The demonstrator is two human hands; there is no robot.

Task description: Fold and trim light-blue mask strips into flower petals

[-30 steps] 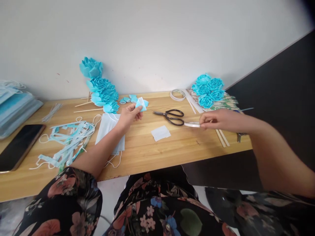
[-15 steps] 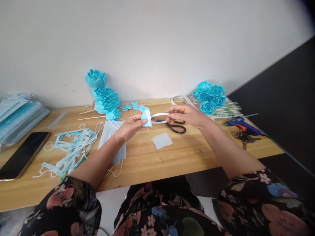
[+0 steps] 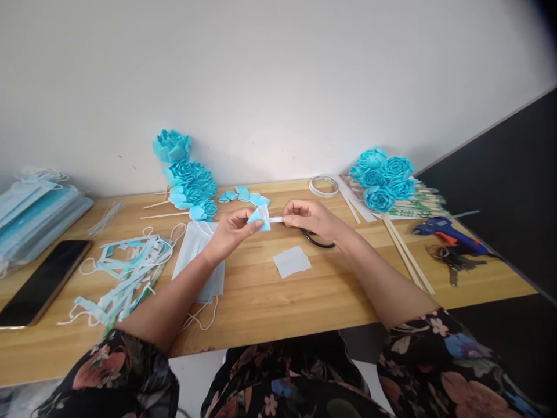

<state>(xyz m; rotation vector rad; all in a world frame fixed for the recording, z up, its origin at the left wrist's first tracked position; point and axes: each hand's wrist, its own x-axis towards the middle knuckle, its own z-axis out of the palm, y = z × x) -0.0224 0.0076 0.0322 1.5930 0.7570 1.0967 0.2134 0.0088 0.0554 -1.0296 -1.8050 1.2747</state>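
Observation:
Above the middle of the table, my left hand [image 3: 235, 231] pinches a small folded piece of light-blue mask fabric [image 3: 260, 225] with a pale edge standing up. A short white strip of tape [image 3: 276, 219] stretches from that piece to my right hand [image 3: 304, 217], whose fingers are closed on the strip's other end. The tape ring seen in the earlier frame is not visible between the hands. Below my right hand lies a pair of scissors with a black handle [image 3: 319, 239], partly covered by the hand. A pale cut fabric square [image 3: 292, 262] rests nearer the table edge.
Blue fabric roses [image 3: 191, 180] stand back left, more roses [image 3: 383, 177] back right. Folded petals [image 3: 241, 194] and a tape roll [image 3: 324, 186] lie behind. A glue gun [image 3: 452, 235] and wooden sticks [image 3: 409, 255] lie right; mask scraps [image 3: 126, 273] and a phone [image 3: 43, 284] left.
My right hand has moved left, closer to my left hand. The open tape ring between the hands has given way to a short white strip. The view has shifted slightly.

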